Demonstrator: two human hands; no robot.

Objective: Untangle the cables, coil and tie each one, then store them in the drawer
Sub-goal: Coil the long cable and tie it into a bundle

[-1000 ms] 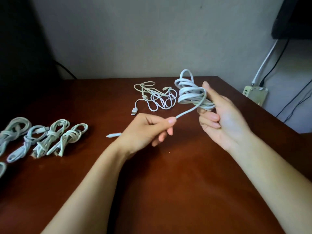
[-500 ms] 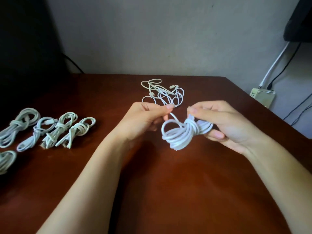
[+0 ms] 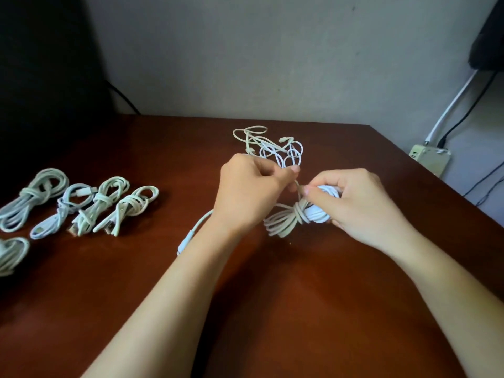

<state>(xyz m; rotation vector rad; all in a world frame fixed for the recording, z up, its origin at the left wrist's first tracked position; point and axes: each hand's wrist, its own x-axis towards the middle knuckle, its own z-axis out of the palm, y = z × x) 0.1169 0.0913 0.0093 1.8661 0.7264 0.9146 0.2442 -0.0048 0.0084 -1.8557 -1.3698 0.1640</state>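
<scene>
Coil (image 3: 281, 223) is gripped at its right end by the right hand (image 3: 360, 205), with the fingers curled round the white loops. The left half of the loops is left sticking out toward the left hand (image 3: 251, 189). A few turns are wound round the coil's waist.

The free strand is pinched between thumb and fingertips of the left hand, just above and left of the coil, and is led down to the waist. The tail is passed under the left wrist, so part of it is hidden by the forearm. Its plug (image 3: 185, 242) is seen beside that forearm, low over the tabletop (image 3: 272, 309).

The coil is held near the tabletop's middle. Contact with the wood cannot be confirmed; it is probably held just clear.

Surroundings:
- A tangle (image 3: 272, 144) of thin white and cream cables is laid just behind the hands and is partly covered by the left knuckles.
- Four tied bundles (image 3: 105, 199) are lined up side by side at far left, well apart from the hands.
- A fifth bundle (image 3: 12, 255), nearer the person, is cut by the frame edge.
- A pale box (image 3: 431, 158) is seen off the tabletop's right edge. A white lead (image 3: 450, 107) and a black lead (image 3: 470, 105) are plugged into it and run up the wall toward a dark object (image 3: 491, 36) at top right.
- Thin black wires are seen below that, at the right edge.
- The far-left background is dark, and another black lead (image 3: 122, 98) is seen against the wall there.
</scene>
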